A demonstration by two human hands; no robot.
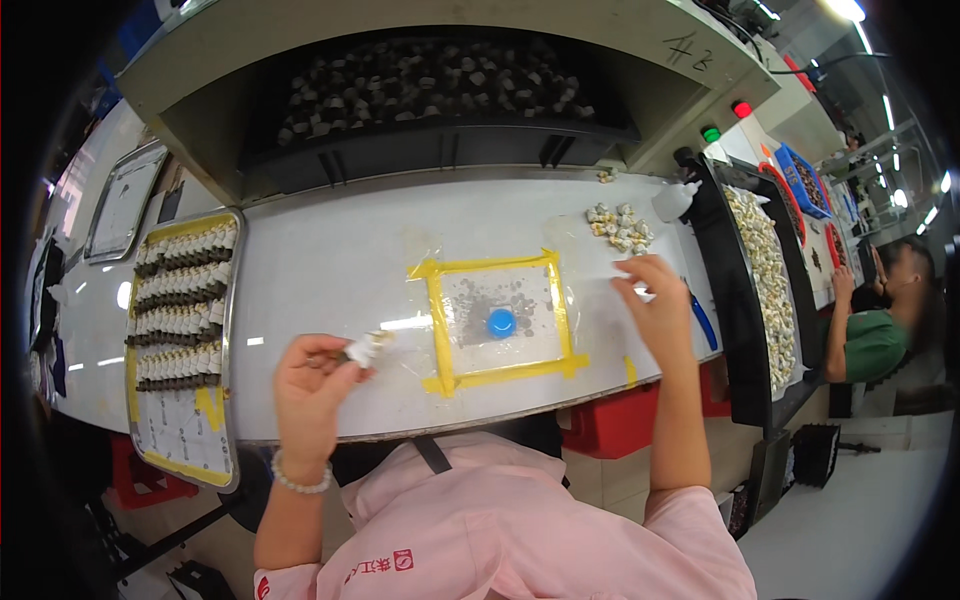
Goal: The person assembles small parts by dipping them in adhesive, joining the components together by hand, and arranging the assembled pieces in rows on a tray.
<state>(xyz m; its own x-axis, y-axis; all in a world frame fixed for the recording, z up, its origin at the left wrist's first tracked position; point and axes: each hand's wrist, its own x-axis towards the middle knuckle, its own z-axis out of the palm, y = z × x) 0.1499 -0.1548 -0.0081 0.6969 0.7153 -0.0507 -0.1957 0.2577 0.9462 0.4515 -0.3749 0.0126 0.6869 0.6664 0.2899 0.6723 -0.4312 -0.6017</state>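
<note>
My left hand pinches a small white figurine piece with a dark base and a yellowish tip, held above the table's near left part. My right hand is raised over the right side, its thumb and forefinger slightly apart and nothing visible between them. Just beyond it lies a loose heap of small white-and-yellow pieces. Between my hands, yellow tape frames a clear film covered in wet-looking grey spots. Inside that frame sits a round blue cap.
At left, a metal tray carries rows of white pieces on dark bases. A black bin of similar parts fills the shelf. At right are a white squeeze bottle, a blue-handled tool, a black tray of pieces and a co-worker.
</note>
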